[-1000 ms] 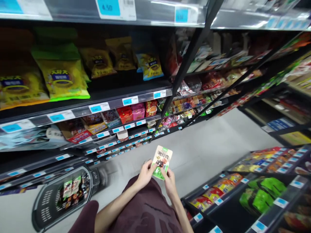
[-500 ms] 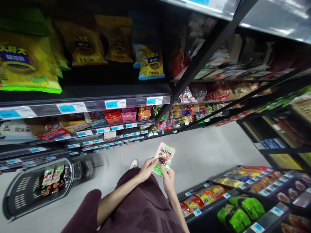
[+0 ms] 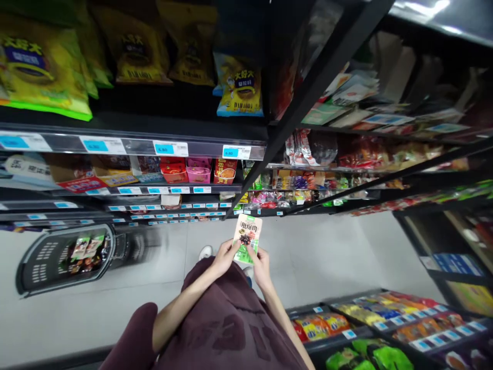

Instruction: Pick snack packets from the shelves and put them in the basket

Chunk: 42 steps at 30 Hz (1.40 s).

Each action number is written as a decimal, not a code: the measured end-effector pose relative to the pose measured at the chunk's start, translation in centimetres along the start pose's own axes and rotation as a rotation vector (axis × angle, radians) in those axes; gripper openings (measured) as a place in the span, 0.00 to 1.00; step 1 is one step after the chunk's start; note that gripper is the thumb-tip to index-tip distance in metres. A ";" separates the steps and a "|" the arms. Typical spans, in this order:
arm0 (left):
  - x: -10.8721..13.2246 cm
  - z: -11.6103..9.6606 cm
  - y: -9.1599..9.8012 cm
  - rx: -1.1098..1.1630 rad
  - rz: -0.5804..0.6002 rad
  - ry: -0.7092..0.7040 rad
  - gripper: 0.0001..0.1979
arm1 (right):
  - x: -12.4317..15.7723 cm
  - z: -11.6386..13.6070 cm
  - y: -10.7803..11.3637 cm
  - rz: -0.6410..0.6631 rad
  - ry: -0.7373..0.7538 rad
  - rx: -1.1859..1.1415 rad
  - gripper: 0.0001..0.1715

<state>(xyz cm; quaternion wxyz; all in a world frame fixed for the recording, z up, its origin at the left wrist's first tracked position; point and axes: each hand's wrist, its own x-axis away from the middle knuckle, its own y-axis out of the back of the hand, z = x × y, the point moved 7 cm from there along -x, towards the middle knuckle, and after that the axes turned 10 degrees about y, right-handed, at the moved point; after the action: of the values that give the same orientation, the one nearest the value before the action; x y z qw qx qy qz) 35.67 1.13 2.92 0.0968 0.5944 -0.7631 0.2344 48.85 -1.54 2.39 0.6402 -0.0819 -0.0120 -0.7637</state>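
A small snack packet [image 3: 248, 228], cream at the top and green at the bottom with dark printed characters and a food picture, is held upright in front of my body. My left hand [image 3: 225, 257] grips its left edge, thumb on the front. On the lower right side, my right hand [image 3: 260, 264] pinches it with the thumb also on the front. The fingers behind the packet are hidden. Down to the left, a dark shopping basket [image 3: 38, 262] stands on the floor with several packets [image 3: 88, 247] inside.
On the left, a shelf [image 3: 131, 145] carries yellow snack bags [image 3: 38, 67] above boxed snacks [image 3: 175, 169]. More racks of packaged goods run off to the right. A low display [image 3: 370, 318] with bagged snacks stands at lower right. Grey tiled floor [image 3: 316, 246] lies between them.
Both hands and the packet have shifted slightly left and up in the view. My head view has turned a little, so the shelves and the basket appear displaced. The grip looks the same.
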 end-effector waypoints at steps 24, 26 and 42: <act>-1.2 -1.4 0.6 -0.383 0.345 -0.016 0.20 | 2.1 -3.5 -0.3 -0.335 0.013 -0.123 0.17; -1.1 -1.5 0.8 -0.360 0.331 -0.019 0.19 | 1.8 -3.2 -0.5 -0.312 0.018 -0.139 0.16; -1.2 -1.9 4.2 -0.464 0.111 -0.127 0.17 | 0.0 -1.1 -3.8 -0.162 0.118 -0.150 0.13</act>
<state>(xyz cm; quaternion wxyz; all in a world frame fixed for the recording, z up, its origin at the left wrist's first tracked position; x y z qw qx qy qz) 31.72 3.86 3.02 0.1695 0.5269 -0.8326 0.0202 44.98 -0.99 1.60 0.5680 -0.0830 0.0763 -0.8153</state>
